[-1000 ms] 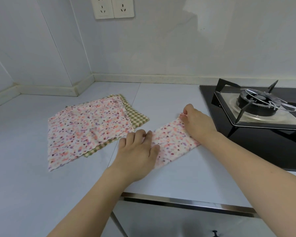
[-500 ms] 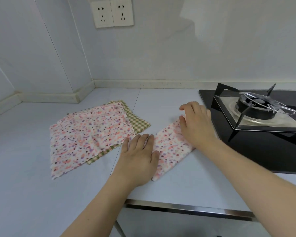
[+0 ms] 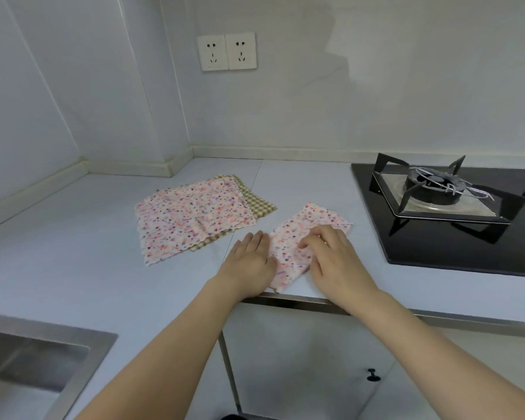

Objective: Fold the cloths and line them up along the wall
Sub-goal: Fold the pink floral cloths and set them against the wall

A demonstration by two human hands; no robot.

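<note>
Both hands are down on the folded floral cloth (image 3: 303,237), which lies on the countertop (image 3: 73,268) near its front edge, between the flat stack and the gas hob (image 3: 455,213). The left hand (image 3: 249,262) lies flat with fingers straight, pressing the cloth's near-left side; the right hand (image 3: 331,259) sits on top with fingers bent, seemingly gathering fabric, though whether it truly pinches a layer I cannot tell. Here's the risk: the cloth's near corner sits right at the counter's lip, so a pull toward the body could drag it over the edge. If the left hand lifts too early, the fold could spring open or go crooked. The hob is close on the right, so a wide sweep could brush the pan support. The strip's long axis runs diagonally, from near-left to far-right, its far end pointing toward the hob. The unfolded cloths (image 3: 194,219), floral over green check, wait just beside it on the left, well short of the wall (image 3: 285,116).
</note>
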